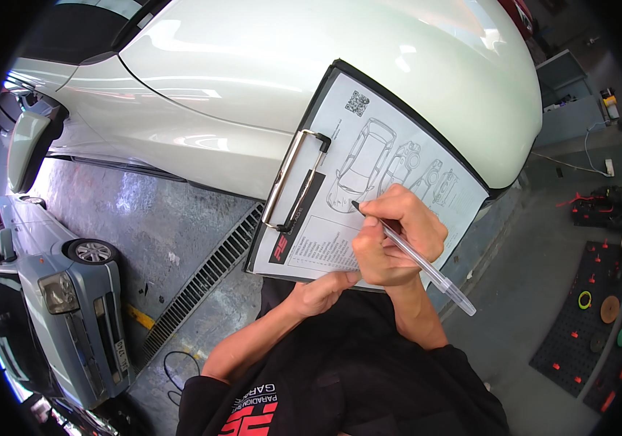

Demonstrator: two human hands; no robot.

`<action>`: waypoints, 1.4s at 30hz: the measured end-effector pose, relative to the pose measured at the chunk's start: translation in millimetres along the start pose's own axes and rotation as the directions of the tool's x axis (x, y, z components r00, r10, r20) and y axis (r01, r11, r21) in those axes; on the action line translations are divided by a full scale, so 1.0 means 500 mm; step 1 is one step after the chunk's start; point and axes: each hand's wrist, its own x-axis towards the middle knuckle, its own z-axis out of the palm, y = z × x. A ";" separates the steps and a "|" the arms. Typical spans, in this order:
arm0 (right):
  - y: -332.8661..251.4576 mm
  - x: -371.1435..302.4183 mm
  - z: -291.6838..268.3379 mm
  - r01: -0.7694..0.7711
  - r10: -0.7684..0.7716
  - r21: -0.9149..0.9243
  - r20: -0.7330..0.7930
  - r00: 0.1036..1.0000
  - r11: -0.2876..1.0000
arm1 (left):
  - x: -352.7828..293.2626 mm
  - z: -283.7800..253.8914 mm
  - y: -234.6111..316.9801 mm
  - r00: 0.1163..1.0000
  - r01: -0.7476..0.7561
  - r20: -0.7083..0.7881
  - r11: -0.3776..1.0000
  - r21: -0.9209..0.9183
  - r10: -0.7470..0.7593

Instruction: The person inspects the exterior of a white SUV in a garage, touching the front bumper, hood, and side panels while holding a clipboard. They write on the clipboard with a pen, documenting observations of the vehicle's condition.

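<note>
The right hand [400, 236] is closed around a clear pen [421, 259], thumb and fingers pinching it near its dark tip; the tip is at a car drawing on the clipboard [256, 260], though whether it touches the paper cannot be told. The left hand [325, 290] grips the clipboard at its near edge, thumb along the rim and its other fingers hidden underneath. The clipboard is tilted in front of the person's black shirt [354, 363], carrying a printed sheet [340, 138] under a metal clip [287, 178] at its left end. Beyond the clipboard stretches a white car [253, 80]. Left of the clipboard, a drain grate [205, 275] crosses the floor, and farther left stands a silver-blue car [82, 320]. Well to the clipboard's right is a black pegboard [554, 349] with red hooks.
</note>
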 end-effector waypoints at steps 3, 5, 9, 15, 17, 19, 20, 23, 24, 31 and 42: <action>0.000 0.003 0.003 0.018 -0.018 0.006 0.004 1.000 1.000 | 0.000 -0.012 -0.013 0.999 -0.036 0.006 0.999 0.028 0.035; -0.003 0.006 0.000 0.045 -0.046 0.015 0.034 0.998 0.999 | 0.001 0.016 -0.011 0.997 -0.056 -0.064 0.995 -0.084 0.050; 0.001 -0.006 -0.004 -0.001 0.001 0.037 -0.001 1.000 0.999 | -0.001 -0.004 -0.024 0.998 -0.047 -0.039 0.997 -0.058 0.045; -0.001 -0.004 -0.007 0.007 -0.007 0.008 -0.005 1.000 1.000 | -0.002 -0.008 -0.026 0.999 -0.053 -0.011 0.998 -0.016 0.053; -0.002 -0.004 -0.004 0.003 -0.004 -0.021 -0.015 1.000 1.000 | -0.006 0.010 -0.005 1.000 -0.024 -0.016 0.999 -0.036 0.023; -0.006 -0.004 -0.006 -0.019 0.018 -0.019 -0.014 1.000 1.000 | -0.008 0.008 -0.009 1.000 -0.006 -0.014 0.999 -0.036 0.005; -0.011 -0.003 -0.010 -0.037 0.037 -0.002 -0.008 0.999 0.999 | -0.007 -0.005 -0.022 1.000 -0.003 -0.010 1.000 -0.026 0.003; -0.012 -0.008 -0.015 -0.075 0.075 0.007 -0.028 0.997 0.997 | -0.006 -0.003 -0.037 0.999 -0.042 -0.026 0.999 -0.026 0.041; -0.010 -0.009 -0.016 -0.085 0.085 0.002 -0.043 0.995 0.996 | -0.004 0.000 -0.036 0.999 -0.050 -0.023 0.998 -0.025 0.049; -0.004 -0.010 -0.011 0.004 -0.004 0.001 -0.021 1.000 1.000 | -0.011 -0.001 -0.010 0.999 0.030 0.037 0.999 -0.035 -0.029; 0.006 -0.020 -0.018 -0.013 0.015 0.057 -0.036 0.999 0.998 | -0.007 -0.005 -0.036 0.999 -0.017 0.032 0.991 -0.136 0.021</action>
